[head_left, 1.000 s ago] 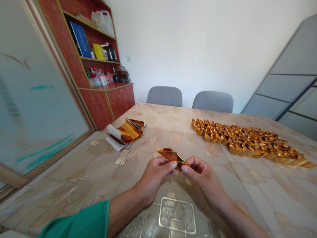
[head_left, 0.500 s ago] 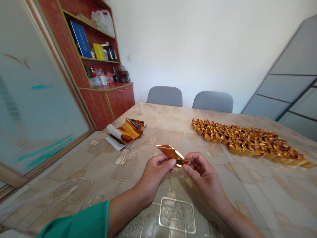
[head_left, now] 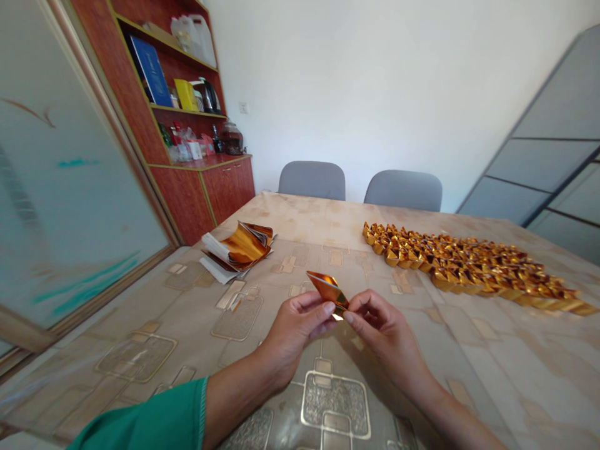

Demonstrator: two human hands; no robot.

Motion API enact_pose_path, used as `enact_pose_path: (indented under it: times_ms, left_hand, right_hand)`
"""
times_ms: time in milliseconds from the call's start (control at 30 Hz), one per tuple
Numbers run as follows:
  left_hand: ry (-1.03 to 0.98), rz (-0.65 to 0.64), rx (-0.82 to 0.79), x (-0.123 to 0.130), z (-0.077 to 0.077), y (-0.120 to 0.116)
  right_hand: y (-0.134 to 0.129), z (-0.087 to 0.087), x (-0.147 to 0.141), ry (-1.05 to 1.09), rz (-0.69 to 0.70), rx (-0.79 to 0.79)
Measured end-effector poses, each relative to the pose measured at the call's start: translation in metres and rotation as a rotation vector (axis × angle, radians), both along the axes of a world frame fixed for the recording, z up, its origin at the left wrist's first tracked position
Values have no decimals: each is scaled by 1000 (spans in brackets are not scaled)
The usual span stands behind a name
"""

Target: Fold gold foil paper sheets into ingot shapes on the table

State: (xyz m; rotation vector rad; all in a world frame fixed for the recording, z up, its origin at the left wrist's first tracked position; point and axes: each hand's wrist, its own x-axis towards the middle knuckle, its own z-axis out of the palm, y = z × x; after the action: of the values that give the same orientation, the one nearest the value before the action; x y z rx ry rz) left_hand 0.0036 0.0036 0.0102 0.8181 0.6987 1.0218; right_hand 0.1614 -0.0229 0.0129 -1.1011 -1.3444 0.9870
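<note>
You pinch a folded gold foil piece [head_left: 328, 290] between your left hand [head_left: 300, 328] and right hand [head_left: 384, 331], thumbs and fingers closed on its lower end. The piece is held in the air above a patterned table cover [head_left: 492, 375], its upper point tilted away from you. A green sleeve [head_left: 140, 425] wraps your left arm. Left of your hands, a stack of foil sheets [head_left: 241, 247] lies on white paper [head_left: 210, 269], near the table's left edge. To the right, rows of folded gold foil ingots [head_left: 469, 269] form a long band reaching toward the right edge, well apart from your hands, with open stretches of the cover between. Two grey chairs [head_left: 312, 181] stand beyond the far edge. On a wooden cabinet [head_left: 201, 206] at left, a glass jar [head_left: 232, 139] holds something dark; the shelves above carry white plastic jugs [head_left: 190, 34], a kettle [head_left: 207, 97] and a blue binder [head_left: 150, 62].
</note>
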Motion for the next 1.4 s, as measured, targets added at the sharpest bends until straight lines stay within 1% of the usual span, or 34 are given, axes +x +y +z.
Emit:
enact_pose_path:
  times_ms: [200,267,333,400,467,533,600,800,933,1033,1100,1167,1300,1400]
  left_hand:
    - [8,44,-46,0,-2,1]
    - [21,52,-56,0,-3,2]
    - [23,52,-73,-1,-3,4]
    - [4,39,-95,-2,-2,5]
    - [-24,26,-116,-3,-2,5]
    - [-39,14,-133,-4,-2,5]
    - [-41,5,-143,-5,-2,5]
    - [-2,9,-94,-5,-3,4]
    - [14,16,-72,-4,-2,4]
    - [23,10,-45,-4,-1,5]
    - [7,14,-31,-4,0,4]
    - [-28,29,-18,-4,0,4]
    - [-98,67,-4,-3,0,2]
    - [-126,90,-12,-2,0,1]
  right_hand:
    - [2,0,3,-130,-34,34]
    - [2,0,2,-128,-47,36]
    - [3,-1,1,-67,-63,33]
    - [5,-2,1,29,-56,1]
    - [7,-2,2,84,-3,-72]
    - [8,-2,4,83,52,-144]
    - [9,-3,4,64,51,-165]
    - [4,-3,1,-13,-39,-63]
    - [0,-3,0,-70,-35,29]
    - [-1,-4,2,-100,-28,69]
    - [0,-5,3,-81,-38,67]
    - [1,-5,3,-9,-32,32]
    - [2,-5,0,117,28,-66]
    - [1,-5,0,84,-5,-44]
